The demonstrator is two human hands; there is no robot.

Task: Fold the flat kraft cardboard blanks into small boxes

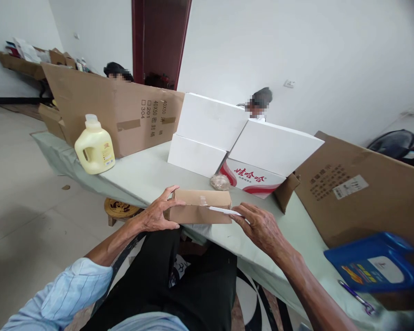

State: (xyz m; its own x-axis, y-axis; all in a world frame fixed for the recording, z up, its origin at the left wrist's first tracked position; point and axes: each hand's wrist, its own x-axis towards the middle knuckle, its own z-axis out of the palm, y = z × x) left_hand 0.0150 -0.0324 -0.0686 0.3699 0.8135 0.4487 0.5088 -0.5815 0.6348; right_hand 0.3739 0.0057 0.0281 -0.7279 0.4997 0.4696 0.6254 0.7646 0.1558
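A small brown cardboard box (189, 215) lies near the table's front edge, with a short piece of clear tape (203, 200) across its top seam. My left hand (160, 209) grips the box's left end, thumb on top and fingers spread round the side. Between the fingers of my right hand (258, 223) is a slim white knife-like tool (224, 210). Its tip points left and meets the seam just beside the tape; whether it has gone in I cannot tell. Right behind the box sits a crumpled clear-brown wad (220, 182), perhaps tape.
White cartons (207, 119) stand stacked ahead, one with red print. Large cardboard panels (131, 115) flank the green-covered table (148, 170). A yellow detergent jug (95, 149) is left; a blue jug (372, 266) and purple-handled tool (355, 296) lie right. Two people are partly visible behind.
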